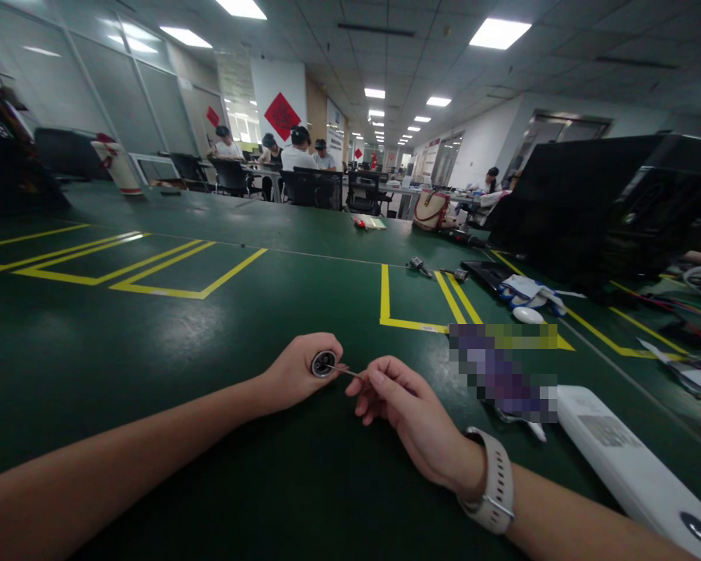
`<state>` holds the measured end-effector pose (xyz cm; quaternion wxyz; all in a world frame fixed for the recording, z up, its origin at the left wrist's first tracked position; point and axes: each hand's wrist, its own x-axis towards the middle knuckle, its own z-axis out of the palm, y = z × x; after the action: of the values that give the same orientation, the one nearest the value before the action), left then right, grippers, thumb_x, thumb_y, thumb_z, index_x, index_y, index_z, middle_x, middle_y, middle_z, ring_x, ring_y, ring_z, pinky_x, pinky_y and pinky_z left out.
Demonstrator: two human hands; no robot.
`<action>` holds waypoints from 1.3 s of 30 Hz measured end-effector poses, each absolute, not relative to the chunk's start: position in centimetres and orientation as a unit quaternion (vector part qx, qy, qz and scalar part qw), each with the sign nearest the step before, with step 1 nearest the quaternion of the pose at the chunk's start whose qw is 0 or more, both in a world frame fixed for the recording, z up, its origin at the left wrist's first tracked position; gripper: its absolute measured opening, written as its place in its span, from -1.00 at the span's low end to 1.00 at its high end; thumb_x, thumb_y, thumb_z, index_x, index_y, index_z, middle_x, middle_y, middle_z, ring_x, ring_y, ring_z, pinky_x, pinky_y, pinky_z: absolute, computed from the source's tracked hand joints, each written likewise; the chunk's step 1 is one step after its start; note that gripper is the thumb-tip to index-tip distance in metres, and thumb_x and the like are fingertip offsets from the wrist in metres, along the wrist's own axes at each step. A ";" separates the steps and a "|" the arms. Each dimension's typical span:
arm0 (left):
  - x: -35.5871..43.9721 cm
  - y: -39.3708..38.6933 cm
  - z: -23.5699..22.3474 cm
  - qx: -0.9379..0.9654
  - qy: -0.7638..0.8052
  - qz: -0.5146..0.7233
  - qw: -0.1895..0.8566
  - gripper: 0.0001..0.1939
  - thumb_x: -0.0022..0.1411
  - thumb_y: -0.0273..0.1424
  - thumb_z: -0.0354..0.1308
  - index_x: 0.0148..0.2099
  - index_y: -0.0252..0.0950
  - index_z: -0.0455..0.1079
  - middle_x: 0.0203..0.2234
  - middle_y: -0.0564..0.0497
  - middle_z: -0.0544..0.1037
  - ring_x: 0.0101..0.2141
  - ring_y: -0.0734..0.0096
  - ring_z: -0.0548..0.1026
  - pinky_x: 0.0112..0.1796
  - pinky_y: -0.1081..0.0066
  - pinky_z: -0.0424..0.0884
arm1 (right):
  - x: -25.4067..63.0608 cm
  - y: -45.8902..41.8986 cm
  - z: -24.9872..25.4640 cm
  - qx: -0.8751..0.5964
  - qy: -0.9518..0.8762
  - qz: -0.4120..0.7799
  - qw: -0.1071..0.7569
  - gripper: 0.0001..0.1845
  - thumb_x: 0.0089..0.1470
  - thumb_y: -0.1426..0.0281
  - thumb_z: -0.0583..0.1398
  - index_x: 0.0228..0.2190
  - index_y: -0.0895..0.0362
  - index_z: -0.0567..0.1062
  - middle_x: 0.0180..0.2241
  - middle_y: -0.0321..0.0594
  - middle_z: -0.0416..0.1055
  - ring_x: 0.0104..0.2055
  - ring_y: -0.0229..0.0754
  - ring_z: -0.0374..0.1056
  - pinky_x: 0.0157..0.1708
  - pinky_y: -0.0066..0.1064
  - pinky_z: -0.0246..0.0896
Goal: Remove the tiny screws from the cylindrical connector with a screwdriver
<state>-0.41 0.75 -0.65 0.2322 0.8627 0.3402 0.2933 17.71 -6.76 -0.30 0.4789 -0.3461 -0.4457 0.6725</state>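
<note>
Green table [152, 351], lit office ceiling [420, 47]

In the lower middle of the frame, the left hand [295, 372] grips a small round metal part [323, 364]. The right hand [400, 405] pinches a thin pin [344, 371] whose tip meets the part, above the green table [152, 366].

Rows of recessed ceiling panels [498, 33] lit the room evenly from overhead, bright enough but cool. Their light left pale, smeared glare patches on the green worktop [178, 331], and only soft, faint shadows lay under the forearms. The wide lens bent straight lines outward toward the frame edges and stretched the near corners. The far seated people [298, 152] were small and soft. A pixelated block [505, 374] masked one patch right of centre.
</note>
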 end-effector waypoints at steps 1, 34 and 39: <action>-0.4 0.8 -0.7 0.863 0.343 0.292 0.227 -0.81 0.09 -0.41 0.10 -0.52 -0.30 0.19 -0.59 0.15 0.26 -0.54 0.54 0.26 -0.49 0.50 0.18 | 17.7 -6.7 -0.3 -0.347 -0.440 0.675 0.480 -0.80 0.07 0.26 0.16 -0.41 0.15 0.38 -0.37 -0.21 0.44 -0.41 -0.27 0.29 -0.40 -0.41 0.15; -0.2 1.1 -0.8 0.888 0.390 0.210 0.125 -0.89 0.11 -0.45 0.10 -0.45 -0.30 0.25 -0.53 0.11 0.36 -0.45 0.43 0.34 -0.36 0.40 0.21 | 18.4 -6.5 -1.2 -0.380 -0.474 0.582 0.541 -0.80 0.08 0.35 0.11 -0.53 0.15 0.38 -0.58 -0.30 0.37 -0.49 -0.27 0.25 -0.45 -0.42 0.12; -0.2 1.0 -0.7 0.886 0.399 0.205 0.118 -0.90 0.11 -0.43 0.10 -0.44 -0.29 0.26 -0.52 0.10 0.37 -0.44 0.41 0.35 -0.36 0.40 0.21 | 18.1 -6.4 -0.9 -0.427 -0.486 0.565 0.512 -0.78 0.06 0.35 0.10 -0.57 0.16 0.36 -0.64 -0.33 0.32 -0.54 -0.29 0.21 -0.50 -0.44 0.08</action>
<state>-0.16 1.02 -0.75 0.1182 0.8856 0.3995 0.2051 18.14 -6.43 -0.85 0.5119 -0.4274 -0.4860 0.5650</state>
